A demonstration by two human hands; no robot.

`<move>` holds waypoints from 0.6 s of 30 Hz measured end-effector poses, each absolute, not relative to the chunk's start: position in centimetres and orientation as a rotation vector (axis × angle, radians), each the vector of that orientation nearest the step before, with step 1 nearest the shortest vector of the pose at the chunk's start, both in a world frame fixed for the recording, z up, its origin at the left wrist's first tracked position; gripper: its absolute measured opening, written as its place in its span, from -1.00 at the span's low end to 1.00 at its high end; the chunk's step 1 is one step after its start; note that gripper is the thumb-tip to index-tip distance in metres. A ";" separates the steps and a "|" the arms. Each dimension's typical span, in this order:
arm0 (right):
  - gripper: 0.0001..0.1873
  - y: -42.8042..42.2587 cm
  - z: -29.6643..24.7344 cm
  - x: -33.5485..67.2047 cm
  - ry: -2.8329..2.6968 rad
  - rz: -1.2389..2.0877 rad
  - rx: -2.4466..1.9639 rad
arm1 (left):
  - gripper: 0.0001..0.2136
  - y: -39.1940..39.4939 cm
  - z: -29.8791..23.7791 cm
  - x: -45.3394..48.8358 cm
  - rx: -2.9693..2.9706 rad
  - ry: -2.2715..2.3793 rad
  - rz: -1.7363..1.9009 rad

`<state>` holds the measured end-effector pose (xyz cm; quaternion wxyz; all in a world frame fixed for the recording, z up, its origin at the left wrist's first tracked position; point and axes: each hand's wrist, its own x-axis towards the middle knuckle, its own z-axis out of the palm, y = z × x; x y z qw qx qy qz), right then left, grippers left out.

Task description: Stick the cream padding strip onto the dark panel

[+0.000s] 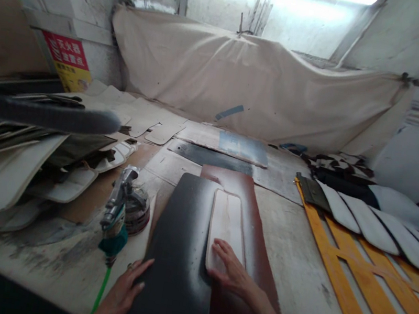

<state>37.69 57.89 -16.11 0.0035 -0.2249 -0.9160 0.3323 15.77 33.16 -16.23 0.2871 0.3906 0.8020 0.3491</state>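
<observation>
My right hand rests with spread fingers on the near end of a long white panel with rounded corners and a raised rim. The panel lies across the seam of a black sheet and a dark red sheet, both hazed with pale overspray around it. At the left edge of the black sheet, my left hand touches it with fingers apart; a ring shows on one finger. Further left stands a spray gun with a clear cup and a green hose.
Stacked white and dark panels crowd the left. At right, an orange slatted rack carries a row of white pieces. Pale cut pieces lie at the back, before a hanging beige cloth. A blurred grey bar juts in from the left.
</observation>
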 end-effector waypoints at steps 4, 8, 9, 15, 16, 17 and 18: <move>-0.27 57.9 -16.4 37.8 -2.874 1.042 -0.703 | -0.55 33.0 -16.4 16.4 1.031 2.157 1.018; -0.35 57.6 -16.8 37.8 -2.847 1.005 -0.732 | -0.50 33.0 -16.9 17.1 1.005 2.183 1.007; -0.37 57.6 -17.0 37.8 -2.841 0.999 -0.738 | -0.48 33.0 -17.0 17.2 0.996 2.186 1.001; -0.41 57.5 -17.8 37.8 -2.800 0.972 -0.702 | -0.51 33.0 -17.0 17.9 0.894 2.203 1.109; -0.41 57.5 -17.8 37.7 -2.796 0.975 -0.713 | -0.53 33.0 -17.0 18.0 0.879 2.206 1.132; -0.41 57.5 -17.7 37.7 -2.792 0.984 -0.727 | -0.54 33.0 -17.0 18.1 0.866 2.209 1.149; -0.41 57.4 -17.6 37.6 -2.786 0.997 -0.740 | -0.55 32.9 -17.0 18.2 0.855 2.212 1.159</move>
